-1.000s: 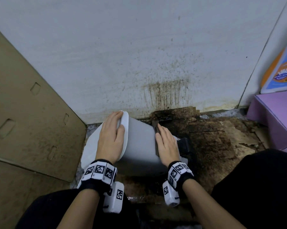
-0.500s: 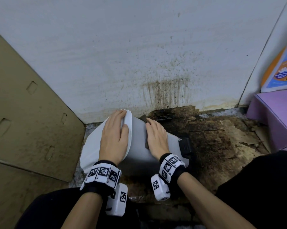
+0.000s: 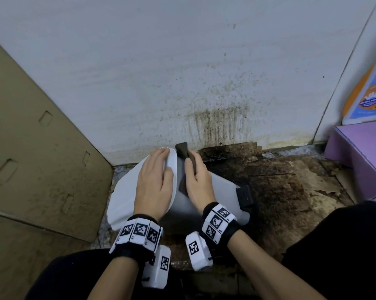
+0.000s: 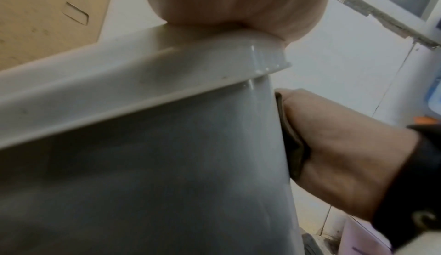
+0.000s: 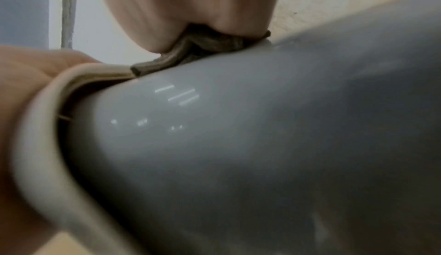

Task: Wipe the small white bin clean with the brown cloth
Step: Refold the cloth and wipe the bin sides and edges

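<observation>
The small white plastic bin (image 3: 215,198) lies tipped on its side on the stained floor (image 3: 280,182) by the white wall (image 3: 182,61), its glossy grey-white body looking hollow, light and slick, so I judge it would roll or skid unless braced. My left hand (image 3: 154,182) lies flat over its rim, fingers straight. My right hand (image 3: 199,180) presses the soft, limp brown cloth (image 3: 182,150) against the curved side just beside that rim, fingers curled on it. A brown cardboard sheet (image 3: 42,148) leans to the left.

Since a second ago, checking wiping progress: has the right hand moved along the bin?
Yes. The right hand with the cloth slid along the bin, away from its black pedal, toward the lid.
</observation>
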A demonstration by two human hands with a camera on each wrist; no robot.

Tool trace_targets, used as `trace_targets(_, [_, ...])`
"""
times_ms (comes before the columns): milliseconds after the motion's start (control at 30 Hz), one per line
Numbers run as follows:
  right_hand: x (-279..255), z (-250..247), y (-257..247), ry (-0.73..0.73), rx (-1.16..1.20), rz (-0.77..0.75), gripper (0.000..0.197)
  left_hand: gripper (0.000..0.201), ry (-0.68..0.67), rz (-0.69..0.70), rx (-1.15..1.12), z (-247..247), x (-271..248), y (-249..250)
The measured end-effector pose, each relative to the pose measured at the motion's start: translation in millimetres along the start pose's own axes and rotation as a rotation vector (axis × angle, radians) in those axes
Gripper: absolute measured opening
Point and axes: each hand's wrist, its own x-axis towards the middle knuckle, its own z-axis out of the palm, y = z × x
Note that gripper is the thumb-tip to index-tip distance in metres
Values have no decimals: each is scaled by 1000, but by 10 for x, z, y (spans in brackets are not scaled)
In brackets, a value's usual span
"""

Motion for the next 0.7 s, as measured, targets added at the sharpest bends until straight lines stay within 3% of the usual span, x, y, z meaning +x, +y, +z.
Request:
trace_targets(167, [-17, -29, -206, 32, 412, 167, 37, 51, -36, -41, -102, 21, 13, 87])
trace_targets(300, [-37, -142, -309, 19, 504, 217, 36, 57, -81, -109, -210, 26, 21, 209])
trace_targets(533, [-94, -327, -475, -72, 98, 13, 40, 58, -154, -121, -385, 87, 35, 418])
trace_targets(700, [-128, -505, -441, -106, -174, -56, 46, 57, -187, -157, -674, 157, 36, 619])
